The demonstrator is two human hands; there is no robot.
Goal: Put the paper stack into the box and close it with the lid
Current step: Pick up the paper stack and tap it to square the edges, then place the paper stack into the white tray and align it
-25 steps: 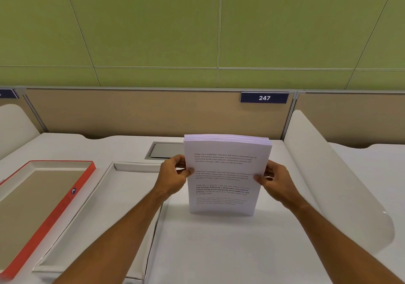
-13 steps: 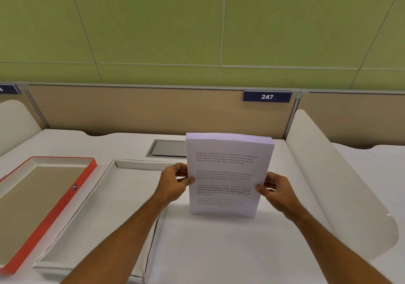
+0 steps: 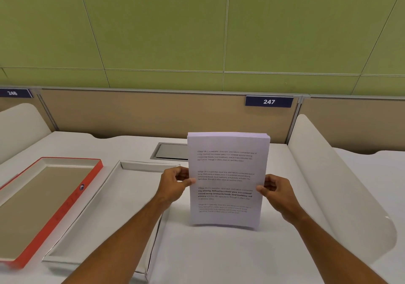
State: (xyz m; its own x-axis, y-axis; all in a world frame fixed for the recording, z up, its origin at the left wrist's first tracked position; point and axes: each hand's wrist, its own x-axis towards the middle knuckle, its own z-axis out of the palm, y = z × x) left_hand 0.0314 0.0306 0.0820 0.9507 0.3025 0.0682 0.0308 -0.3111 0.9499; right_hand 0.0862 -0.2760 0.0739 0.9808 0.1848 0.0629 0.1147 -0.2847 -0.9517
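Paper stack [image 3: 228, 180] upright on its lower short edge on the white desk [image 3: 219, 255], printed side toward the camera, top edge leaning slightly away. 4 blocks of small print on the front sheet, the 3rd partly bold; wording too small to read with confidence.

Left hand [image 3: 175, 185] clamped on the stack's left edge at about mid-height: thumb across the front sheet, fingers curled behind. Right hand [image 3: 275, 190] clamped on the right edge a little lower, thumb on the front, fingers behind. Both forearms bare, reaching in from the bottom of the view.

White box [image 3: 105, 209] open, flat on the desk just left of the stack; nothing inside. Near-right wall partly hidden under the left forearm. Left hand over the box's far right corner; contact with the rim not determinable.

Lid [image 3: 65, 207] with red-orange rim lying inside-up, left of the box, brown interior showing. Small round emblem on the red side wall. Lid and box side by side, close; touching or not unclear.

Grey recessed panel [image 3: 171, 152] in the desk, behind the stack, partly covered by it. Tan partition along the back with a dark label "247" [image 3: 269, 101] upper right and "246" [image 3: 13, 93] far left. Green wall panels above. Curved white divider [image 3: 341, 187] right of the right hand.
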